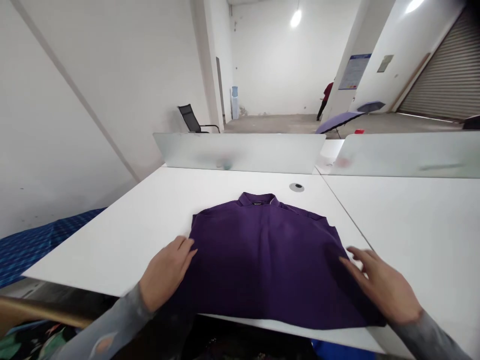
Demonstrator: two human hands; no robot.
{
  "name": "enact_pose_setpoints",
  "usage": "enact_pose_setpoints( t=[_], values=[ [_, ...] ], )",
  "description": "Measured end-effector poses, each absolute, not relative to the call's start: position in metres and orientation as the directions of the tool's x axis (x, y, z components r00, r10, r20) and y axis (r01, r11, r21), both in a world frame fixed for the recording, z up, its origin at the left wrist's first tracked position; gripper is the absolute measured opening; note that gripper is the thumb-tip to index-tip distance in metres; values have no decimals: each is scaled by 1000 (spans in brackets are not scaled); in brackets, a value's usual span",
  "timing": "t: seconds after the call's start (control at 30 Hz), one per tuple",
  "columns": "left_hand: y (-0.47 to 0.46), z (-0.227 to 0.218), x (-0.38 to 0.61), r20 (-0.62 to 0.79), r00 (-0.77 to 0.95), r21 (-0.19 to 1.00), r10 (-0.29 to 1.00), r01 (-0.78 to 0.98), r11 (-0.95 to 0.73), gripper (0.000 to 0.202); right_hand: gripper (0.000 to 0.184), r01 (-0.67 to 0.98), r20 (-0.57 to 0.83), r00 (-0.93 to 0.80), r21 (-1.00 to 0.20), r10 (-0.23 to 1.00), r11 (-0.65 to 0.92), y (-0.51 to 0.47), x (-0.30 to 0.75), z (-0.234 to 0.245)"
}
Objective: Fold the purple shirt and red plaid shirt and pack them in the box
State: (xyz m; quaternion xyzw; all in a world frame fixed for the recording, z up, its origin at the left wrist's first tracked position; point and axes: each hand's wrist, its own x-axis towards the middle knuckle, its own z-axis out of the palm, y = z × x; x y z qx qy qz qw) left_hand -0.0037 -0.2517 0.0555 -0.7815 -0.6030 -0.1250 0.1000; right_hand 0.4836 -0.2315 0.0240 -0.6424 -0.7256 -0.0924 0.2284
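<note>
White wall (86, 65) fills most of L side. White desk (108, 255) next, across near & mid area, w/ a seam running near-far on R. Purple shirt (262, 265) = flat on desk, near centre, collar end far, hem by near edge; a soft ridge runs down its middle. Frosted panel (240, 150) stands along desk's far side. Roller shutter (438, 70) at far R. Blue patterned cloth (48, 240) just past desk's L edge.

L hand (167, 270) at shirt's L edge, fingertips on or right by fabric, thumb close to forefinger; can't tell if it's pinching. R hand (386, 285) at shirt's R edge, small gap btwn thumb & forefinger, thumb over fabric; can't tell if any cloth's gripped. Both sleeves grey.

Black chair (190, 119) far L, behind panel. Lilac umbrella (339, 121) far R; person in red top (325, 100) beyond it, partly hidden by pillar (345, 70). Round desk grommet (296, 187) just far-R of collar.
</note>
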Motion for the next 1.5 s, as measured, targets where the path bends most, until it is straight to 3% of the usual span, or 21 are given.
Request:
enact_pose_setpoints(
  t=[0.1, 0.3, 0.37, 0.43, 0.5, 0.57, 0.77, 0.9, 0.97, 1.03, 1.13, 1.23, 1.37, 1.5],
  values=[
    [-178, 70, 31, 326, 369, 102, 870, 902, -420, 29, 35, 958, 343, -168, -165, 924, 236, -156, 465, 44],
    [-69, 39, 82, 259, 235, 159, 937, 946, -282, 19, 40, 954, 212, -223, -151, 952, 257, -68, 401, 28],
    [-64, 29, 83, 252, 243, 167, 937, 942, -290, 14, 31, 938, 241, -263, -161, 934, 306, -66, 397, 21],
    [-68, 24, 81, 273, 238, 177, 932, 940, -292, 12, 25, 915, 360, -263, -201, 895, 349, -70, 399, 20],
    [-72, 22, 79, 336, 182, 198, 924, 946, -258, 19, 29, 890, 496, -224, -246, 839, 384, -73, 403, 21],
    [-73, 21, 78, 392, 105, 215, 914, 956, -202, 25, 34, 881, 547, -210, -253, 811, 399, -70, 404, 22],
    [-55, 13, 78, 321, 86, 185, 943, 971, -152, 15, 29, 959, 280, -180, -162, 943, 232, -41, 405, 12],
    [-65, 26, 80, 339, 101, 172, 935, 971, -168, 19, 32, 979, 349, -174, -41, 921, 201, -52, 403, 25],
    [-86, 36, 91, 387, 187, 191, 903, 942, -277, 25, 36, 972, 414, -201, -26, 888, 232, -74, 393, 34],
    [-115, 41, 107, 427, 369, 210, 826, 847, -488, 31, 42, 936, 435, -312, -13, 844, 353, -101, 379, 36],
    [-159, 33, 131, 373, 675, 153, 637, 632, -760, 54, 53, 828, 321, -541, 39, 778, 560, -127, 370, 22],
    [-183, 14, 137, 256, 783, 101, 566, 561, -822, 71, 57, 823, 182, -563, 32, 806, 567, -123, 384, 4],
    [-169, 7, 104, 186, 719, 149, 670, 653, -742, 74, 60, 877, 155, -476, 8, 866, 481, -100, 415, -1],
    [-125, 14, 42, 133, 415, 134, 900, 892, -431, 59, 60, 927, 188, -368, -2, 911, 375, -88, 436, 1]
  ],
)
